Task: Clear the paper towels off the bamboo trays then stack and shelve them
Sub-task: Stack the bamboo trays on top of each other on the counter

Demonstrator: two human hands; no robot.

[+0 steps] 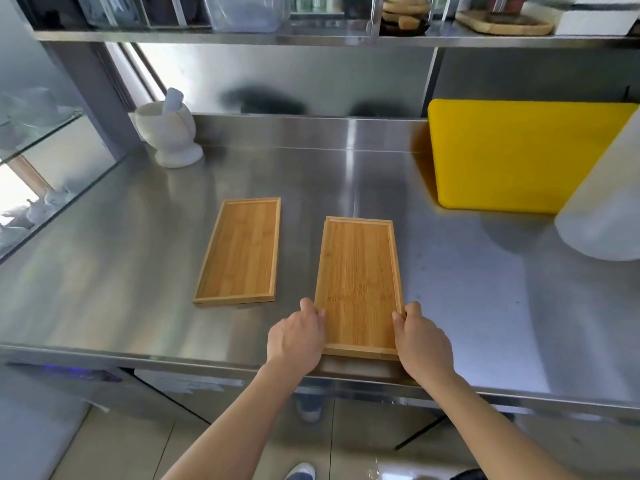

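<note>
Two rectangular bamboo trays lie on the steel counter (138, 271), both bare, with no paper towel on either. The right tray (358, 271) reaches the counter's front edge. My left hand (298, 337) grips its near left side and my right hand (420, 337) grips its near right side, thumbs over the rim. The left tray (240, 252) lies flat and untouched, a hand's width to the left and a little farther back.
A white mortar and pestle (171, 131) stands at the back left. A yellow cutting board (519, 154) leans on the back wall at right, beside a large white roll (606, 209). The overhead steel shelf (242, 36) holds containers and wooden boards (505, 24).
</note>
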